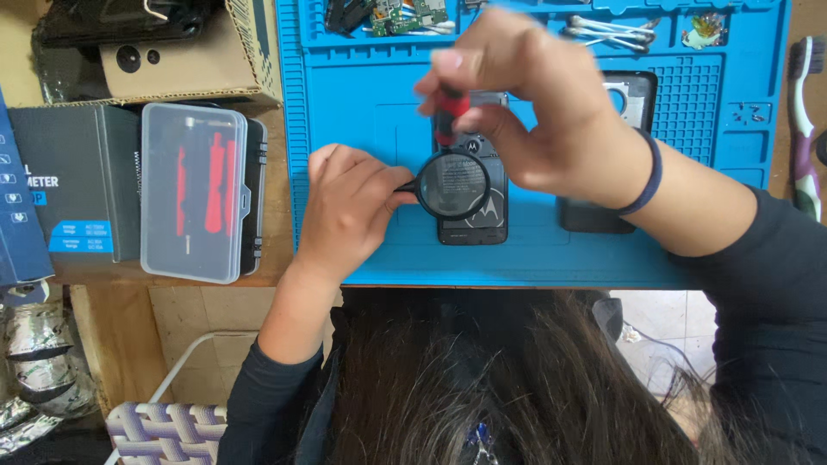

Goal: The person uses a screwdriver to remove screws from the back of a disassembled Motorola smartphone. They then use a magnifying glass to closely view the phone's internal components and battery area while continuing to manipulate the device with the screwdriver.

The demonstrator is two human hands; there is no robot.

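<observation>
My left hand (349,207) grips the black handle of a small round magnifying glass (454,183) and holds it just over an opened dark phone (472,220) lying on the blue repair mat (362,95). My right hand (534,103) is closed on a red-and-black screwdriver (449,116), held upright above the top of the phone. The screwdriver's tip is hidden behind the lens rim.
A second dark phone part (633,99) lies right of the phone, partly under my right wrist. Cotton swabs (607,33) and circuit boards (401,15) sit in the mat's top trays. A clear-lidded screwdriver case (194,191), dark boxes and a cardboard box (185,60) stand left; a toothbrush (804,129) lies far right.
</observation>
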